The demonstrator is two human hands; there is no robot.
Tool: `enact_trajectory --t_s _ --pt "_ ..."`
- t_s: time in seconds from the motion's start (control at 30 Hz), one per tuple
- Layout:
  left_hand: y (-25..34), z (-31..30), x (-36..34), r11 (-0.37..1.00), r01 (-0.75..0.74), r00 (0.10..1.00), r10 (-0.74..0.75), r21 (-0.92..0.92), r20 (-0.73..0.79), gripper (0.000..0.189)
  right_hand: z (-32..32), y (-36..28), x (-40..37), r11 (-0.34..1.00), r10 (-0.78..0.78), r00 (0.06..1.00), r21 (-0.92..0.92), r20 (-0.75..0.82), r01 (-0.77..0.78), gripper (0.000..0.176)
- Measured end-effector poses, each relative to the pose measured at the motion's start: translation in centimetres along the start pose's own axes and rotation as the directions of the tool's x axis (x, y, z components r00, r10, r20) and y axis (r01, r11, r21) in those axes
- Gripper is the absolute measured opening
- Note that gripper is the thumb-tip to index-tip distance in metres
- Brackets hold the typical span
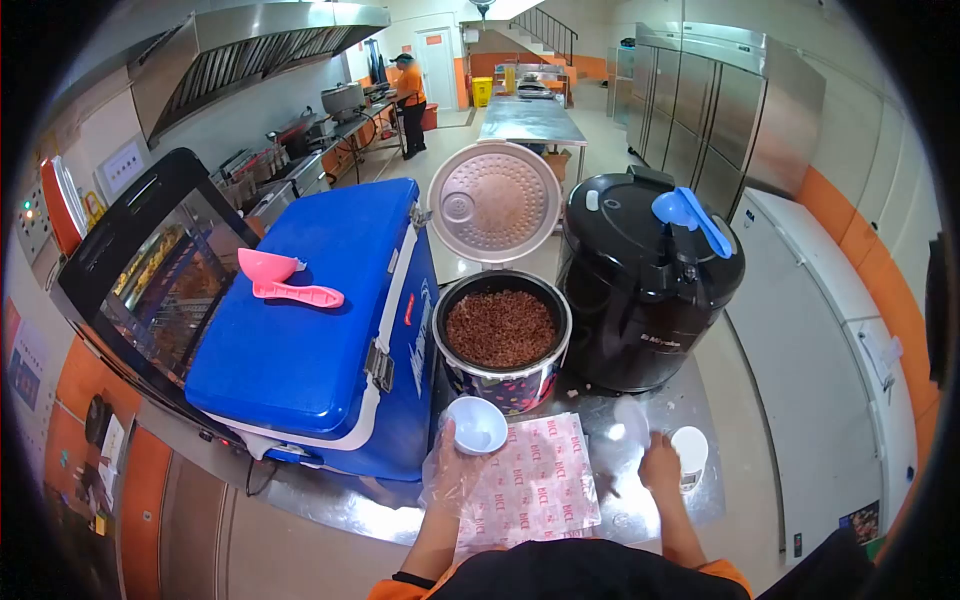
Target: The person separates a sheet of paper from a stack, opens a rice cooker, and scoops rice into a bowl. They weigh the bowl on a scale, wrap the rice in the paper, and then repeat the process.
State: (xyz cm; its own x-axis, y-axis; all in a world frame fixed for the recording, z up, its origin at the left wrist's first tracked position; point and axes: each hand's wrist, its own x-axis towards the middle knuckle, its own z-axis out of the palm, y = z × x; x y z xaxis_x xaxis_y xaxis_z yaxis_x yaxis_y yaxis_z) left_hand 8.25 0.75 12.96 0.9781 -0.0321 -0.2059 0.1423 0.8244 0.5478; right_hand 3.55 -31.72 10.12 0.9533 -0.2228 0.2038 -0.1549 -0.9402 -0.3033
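Note:
My left hand, in a clear plastic glove, is closed round a small light-blue bowl near the front of the open rice cooker. Reddish-brown rice fills the cooker's pot, and its round lid stands raised behind. Below the bowl lies a stack of printed paper. At the right, my right hand is beside a white round container; its fingers are blurred, and whether it grips anything is unclear.
A blue cooler box with a pink scoop stands left, beside a glass display case. The closed black cooker at right carries a blue scoop. A person stands far back by a counter.

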Motion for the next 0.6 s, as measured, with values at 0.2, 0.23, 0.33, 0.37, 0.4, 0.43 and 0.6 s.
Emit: enact_trajectory --t_s 0.2,0.23,0.33,0.37,0.4,0.43,0.6 --pt "2.2 -0.7 2.0 0.999 -0.017 0.999 0.015 0.051 0.049 0.056 -7.4 -14.6 11.8 0.827 -0.548 0.783 -0.049 -0.293 0.560 0.023" --pt "2.8 -0.2 2.1 0.996 -0.038 0.994 0.029 0.080 0.110 0.058 -6.2 -16.2 14.2 0.803 -0.591 0.767 -0.096 -0.250 0.588 0.020" --pt "2.7 -1.3 5.0 0.996 -0.080 0.985 0.075 0.025 0.156 0.062 -1.2 -20.3 22.3 0.762 -0.627 0.776 -0.268 -0.074 0.590 0.016" --pt "2.9 -1.6 5.7 0.997 -0.063 0.987 0.056 0.043 0.148 0.062 -0.2 -21.1 24.2 0.746 -0.620 0.784 -0.294 0.019 0.597 0.016" --pt "3.1 -1.9 6.2 0.997 -0.047 0.990 0.039 0.062 0.138 0.062 0.4 -22.1 25.8 0.729 -0.607 0.787 -0.317 0.110 0.606 0.016" --pt "3.1 -2.4 6.8 0.996 -0.033 0.992 0.023 0.083 0.127 0.062 1.1 -23.0 27.0 0.710 -0.588 0.784 -0.338 0.198 0.617 0.016" --pt "3.5 -3.8 8.0 0.997 0.031 0.999 -0.031 0.066 0.006 0.066 3.6 -24.9 29.5 0.826 -0.500 0.829 -0.152 0.248 0.543 0.022"
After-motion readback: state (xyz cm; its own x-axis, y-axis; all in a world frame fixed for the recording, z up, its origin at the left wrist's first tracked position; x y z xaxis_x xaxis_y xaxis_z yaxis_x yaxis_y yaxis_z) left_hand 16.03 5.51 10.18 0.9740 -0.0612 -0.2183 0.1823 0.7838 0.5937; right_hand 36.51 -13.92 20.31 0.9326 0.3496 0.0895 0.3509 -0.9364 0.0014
